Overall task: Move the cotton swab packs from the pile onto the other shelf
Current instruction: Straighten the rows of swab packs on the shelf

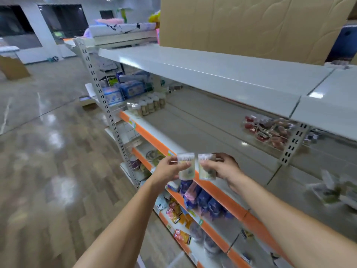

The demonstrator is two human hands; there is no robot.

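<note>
Head view, the only one: left hand pinches one small clear plastic cotton swab pack, thumb across the front, fingers curled behind. Right hand holds a second matching pack the same way. Both packs are upright, side by side, nearly touching, just above the orange-edged white shelf.

Step in hand, as I read it: carrying both packs to the placement spot. To do it well, keep them upright, set each down on its bottom edge and line them up square to the shelf front. Release one hand at a time so neither tips. Light pinch only; the packs look flimsy.

Pack look: transparent sleeve, white swab tips bunched at the top, pale greenish label lower down. Print unreadable due to motion blur.

The loose pile of similar packs lies well to the right of the right hand, probably the source, though it's too smeared to confirm.
</note>
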